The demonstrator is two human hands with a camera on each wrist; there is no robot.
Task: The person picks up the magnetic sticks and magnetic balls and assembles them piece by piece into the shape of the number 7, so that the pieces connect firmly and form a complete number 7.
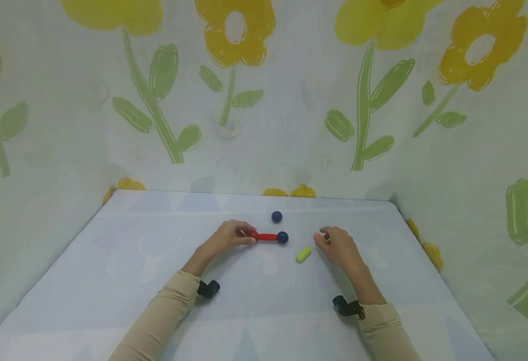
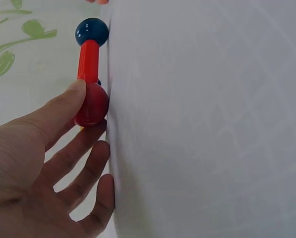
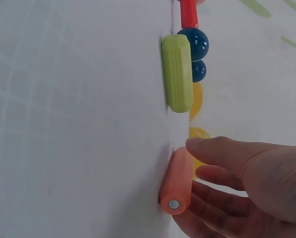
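My left hand (image 1: 229,235) pinches a red ball (image 2: 91,105) between thumb and fingers. That ball joins one end of a red rod (image 1: 268,237), whose other end carries a dark blue ball (image 1: 283,237). A second blue ball (image 1: 277,216) lies apart, just behind it. My right hand (image 1: 338,245), fingers curled, is around an orange rod (image 3: 177,183) low over the table; its thumb is at the far end, and the near end shows a round metal tip. Between the hands lies a light green ribbed rod (image 1: 303,254), untouched.
The pieces are on a table covered by a pale cloth (image 1: 264,311). Flower-printed curtains (image 1: 286,120) hang behind the table and along both sides. A black camera mount (image 1: 208,289) sits at the left wrist, another mount (image 1: 347,306) at the right.
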